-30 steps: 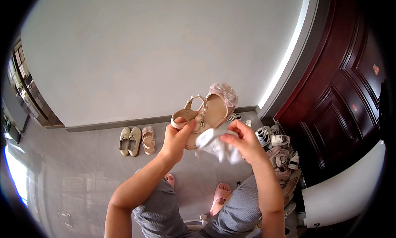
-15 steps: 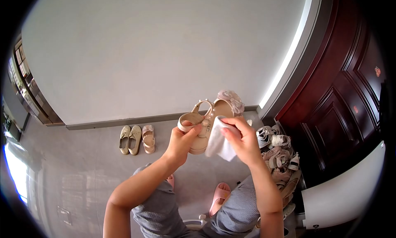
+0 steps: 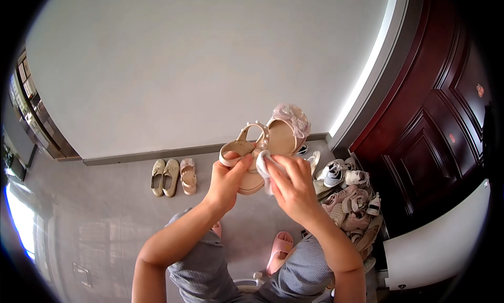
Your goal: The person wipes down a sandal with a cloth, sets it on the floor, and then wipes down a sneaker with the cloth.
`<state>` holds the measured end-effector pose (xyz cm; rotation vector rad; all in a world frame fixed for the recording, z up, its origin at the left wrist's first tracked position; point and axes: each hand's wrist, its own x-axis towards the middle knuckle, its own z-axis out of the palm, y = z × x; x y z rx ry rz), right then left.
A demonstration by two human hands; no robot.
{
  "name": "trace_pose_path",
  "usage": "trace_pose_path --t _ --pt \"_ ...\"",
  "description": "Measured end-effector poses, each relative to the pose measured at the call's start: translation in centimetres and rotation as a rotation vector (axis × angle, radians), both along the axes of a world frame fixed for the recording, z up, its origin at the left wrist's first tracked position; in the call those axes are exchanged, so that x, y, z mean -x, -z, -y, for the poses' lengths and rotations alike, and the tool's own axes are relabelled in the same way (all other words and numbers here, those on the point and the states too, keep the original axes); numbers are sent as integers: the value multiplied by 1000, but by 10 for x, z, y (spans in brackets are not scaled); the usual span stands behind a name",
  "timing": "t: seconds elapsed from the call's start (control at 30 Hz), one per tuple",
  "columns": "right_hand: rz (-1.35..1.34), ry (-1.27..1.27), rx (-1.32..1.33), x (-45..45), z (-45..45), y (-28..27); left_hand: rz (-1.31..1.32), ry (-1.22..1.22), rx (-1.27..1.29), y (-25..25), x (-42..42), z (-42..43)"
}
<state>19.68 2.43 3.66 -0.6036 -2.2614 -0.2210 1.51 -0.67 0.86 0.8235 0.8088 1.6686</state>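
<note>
A beige sandal [image 3: 281, 137] with a pale pink flower at the toe and pearl beads along its strap is held up in front of me. My left hand [image 3: 226, 185] is closed round its heel end, thumb on the near side. A white cloth [image 3: 264, 169] is bunched in my right hand [image 3: 292, 186], whose fingers press it against the sandal's strap and side near the middle. Part of the cloth is hidden behind those fingers.
A pair of cream flat shoes [image 3: 165, 177] and one pink sandal [image 3: 188, 176] stand on the floor at left. Several shoes [image 3: 353, 206] lie heaped at right, beside the dark red door [image 3: 425, 145]. The grey wall [image 3: 173, 67] rises ahead. Pink slippers [image 3: 280, 249] are on my feet.
My right hand has moved left and inward, and the cloth that hung loose is now bunched against the strap. The sandal has tilted, its toe end rising slightly.
</note>
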Motion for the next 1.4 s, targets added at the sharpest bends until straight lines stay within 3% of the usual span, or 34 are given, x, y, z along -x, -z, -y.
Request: trace_pose_path --t 0.17,0.3,0.5,0.67,0.9,1.03,1.17,1.23,1.4 --pt "-57 33 -85 -9 -9 0 6 -14 -16 -4 -5 4" --pt "-3 -176 -151 4 7 5 -1 -4 -56 -1 1 4" --pt "-6 71 -153 -12 -10 -6 -20 -18 -42 -6 -2 5" --pt "-29 -97 -231 0 8 7 2 -21 -44 -3 0 3" --pt "-24 30 -186 -2 3 2 -32 -54 -28 -7 -1 4" --pt "-16 -65 -189 8 8 10 -58 -74 -64 -4 1 2" --pt "-52 63 -170 1 1 0 -31 -76 -43 -9 -1 3" --pt "-70 -32 -137 7 10 1 -29 -61 -12 -5 2 2" --pt "-89 22 -210 0 -6 10 45 -12 59 -6 5 2"
